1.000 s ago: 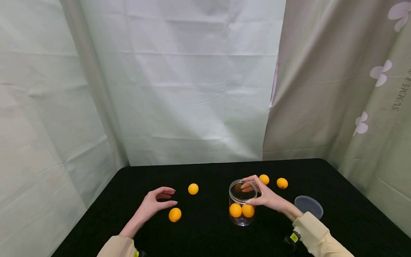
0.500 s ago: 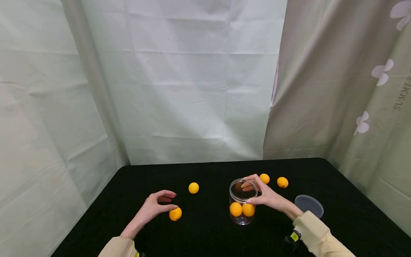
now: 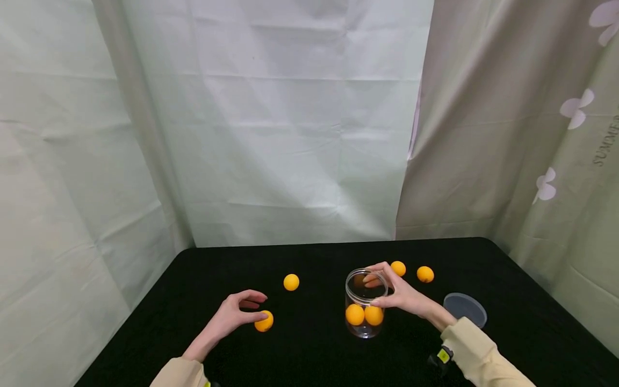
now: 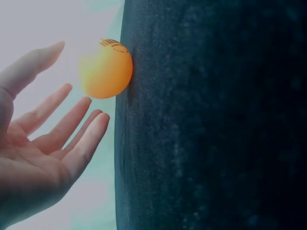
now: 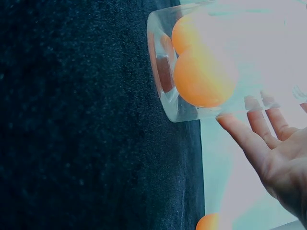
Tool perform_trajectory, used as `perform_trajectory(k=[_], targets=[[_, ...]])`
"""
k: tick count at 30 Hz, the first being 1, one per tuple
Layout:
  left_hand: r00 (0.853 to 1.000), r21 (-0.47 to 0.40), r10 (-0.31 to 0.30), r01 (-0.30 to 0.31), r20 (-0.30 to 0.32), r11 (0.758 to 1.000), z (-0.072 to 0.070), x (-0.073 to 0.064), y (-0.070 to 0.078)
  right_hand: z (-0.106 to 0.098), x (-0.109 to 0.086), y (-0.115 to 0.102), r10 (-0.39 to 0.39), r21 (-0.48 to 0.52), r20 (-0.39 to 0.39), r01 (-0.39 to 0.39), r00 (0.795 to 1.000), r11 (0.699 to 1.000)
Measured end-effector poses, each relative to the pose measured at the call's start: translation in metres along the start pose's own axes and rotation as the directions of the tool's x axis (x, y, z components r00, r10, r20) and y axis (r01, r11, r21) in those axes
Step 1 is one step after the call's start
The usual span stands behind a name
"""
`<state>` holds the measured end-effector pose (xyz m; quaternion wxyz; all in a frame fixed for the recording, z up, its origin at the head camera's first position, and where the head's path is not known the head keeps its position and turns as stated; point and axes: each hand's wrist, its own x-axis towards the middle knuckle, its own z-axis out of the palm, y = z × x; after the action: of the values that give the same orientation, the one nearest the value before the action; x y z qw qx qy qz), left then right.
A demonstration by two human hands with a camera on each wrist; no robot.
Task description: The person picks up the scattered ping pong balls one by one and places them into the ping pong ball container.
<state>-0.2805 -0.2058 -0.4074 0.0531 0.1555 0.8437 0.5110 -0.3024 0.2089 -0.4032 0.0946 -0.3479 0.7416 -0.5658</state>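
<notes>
My left hand reaches over an orange table tennis ball on the black tabletop, its thumb overlapping the ball in the head view. In the left wrist view, that ball carries dark print, and the left fingers are spread, with a gap to it. At the centre right, my right hand grips a clear, lidless jar near the rim, thumb on the near side and fingers on the far side. Two orange balls lie inside the jar. The right wrist view shows the right hand along the jar wall.
Another orange ball lies between the hands, farther back. Two more, a ball and a ball, sit behind the right hand. A grey round lid lies flat at the right. Pale curtains hang behind the table.
My left hand has moved slightly down toward the nearest ball, and its thumb now overlaps the ball. The right hand and the jar have stayed in place.
</notes>
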Motion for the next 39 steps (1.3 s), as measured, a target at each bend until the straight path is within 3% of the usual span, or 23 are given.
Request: perform_trajectory(k=[15, 23, 39], targets=[[0.997, 0.013, -0.015, 0.014, 0.078, 1.0, 0.0002, 0.0037, -0.0029, -0.0004, -0.0007, -0.0011, -0.006, 0.016, 0.013, 0.006, 1.0, 1.0], [0.992, -0.001, 0.007, -0.007, 0.128, 1.0, -0.0006, 0.0031, -0.0038, 0.0004, -0.0005, -0.0022, -0.007, 0.022, 0.012, 0.006, 1.0, 1.0], [0.988, 0.003, -0.019, 0.019, 0.151, 1.0, 0.0015, 0.0029, -0.0031, 0.0, 0.0002, 0.0025, -0.007, -0.001, 0.005, 0.007, 1.0, 1.0]])
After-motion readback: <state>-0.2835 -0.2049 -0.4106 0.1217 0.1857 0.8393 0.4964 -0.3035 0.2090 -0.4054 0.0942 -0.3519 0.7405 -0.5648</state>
